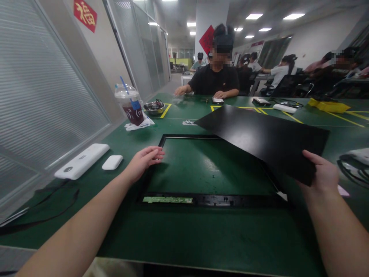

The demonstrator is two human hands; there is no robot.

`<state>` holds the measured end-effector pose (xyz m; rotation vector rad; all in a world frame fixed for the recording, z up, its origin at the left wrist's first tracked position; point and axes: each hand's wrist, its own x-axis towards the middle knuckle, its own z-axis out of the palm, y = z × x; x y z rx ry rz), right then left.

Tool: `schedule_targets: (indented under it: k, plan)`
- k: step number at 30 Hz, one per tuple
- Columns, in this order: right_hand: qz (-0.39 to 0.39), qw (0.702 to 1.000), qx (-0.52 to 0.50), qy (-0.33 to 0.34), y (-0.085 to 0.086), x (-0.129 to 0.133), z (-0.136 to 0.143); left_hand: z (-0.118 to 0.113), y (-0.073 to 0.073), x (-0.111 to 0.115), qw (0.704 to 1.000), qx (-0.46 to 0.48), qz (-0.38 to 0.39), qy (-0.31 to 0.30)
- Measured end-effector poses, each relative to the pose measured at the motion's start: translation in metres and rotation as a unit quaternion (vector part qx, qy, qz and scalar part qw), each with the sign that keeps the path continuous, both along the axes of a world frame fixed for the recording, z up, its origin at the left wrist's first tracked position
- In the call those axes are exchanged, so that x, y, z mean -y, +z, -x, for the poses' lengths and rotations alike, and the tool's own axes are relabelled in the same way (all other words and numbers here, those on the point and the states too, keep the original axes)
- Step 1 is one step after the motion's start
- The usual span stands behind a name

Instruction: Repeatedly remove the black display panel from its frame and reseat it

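My right hand (323,173) grips the near right corner of a thin, glossy black flat panel (259,134), thumb on top. The panel is raised and tilted over the right part of a black rectangular monitor frame (230,200) lying on the green table (201,238). Part of the frame's far and right sides is hidden beneath it. A narrow green circuit board (167,200) sits along the frame's near left edge. At the frame's left side is my left hand (147,159), fingers loosely stretched and nothing held; whether it touches the frame I cannot tell.
Left on the table are a white power bank (83,159), a small white case (112,162), a drink cup (131,105) and a metal bowl (155,107). Cables (353,169) lie right. Opposite sits a person (216,79) with a hand near a small boxy device (217,100).
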<state>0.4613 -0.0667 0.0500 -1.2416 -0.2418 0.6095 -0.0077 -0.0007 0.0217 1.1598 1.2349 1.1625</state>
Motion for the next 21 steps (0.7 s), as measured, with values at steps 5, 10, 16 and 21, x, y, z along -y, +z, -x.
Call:
schedule_targets:
  k: [5,10,16,21]
  plan:
    - [0.070,0.995,0.073,0.008,0.010,0.010,0.013,0.002,0.008,0.003,0.995,0.095,0.043,-0.004]
    - [0.035,0.989,0.062,0.133,-0.007,0.013,0.007,0.004,0.008,0.006,0.993,0.114,0.003,-0.033]
    - [-0.008,0.970,0.110,0.217,-0.012,0.015,0.015,0.006,0.006,0.003,0.991,0.098,-0.090,0.028]
    - [-0.033,0.958,0.142,0.247,-0.017,0.009,0.011,0.006,0.007,0.004,0.981,0.110,-0.149,0.047]
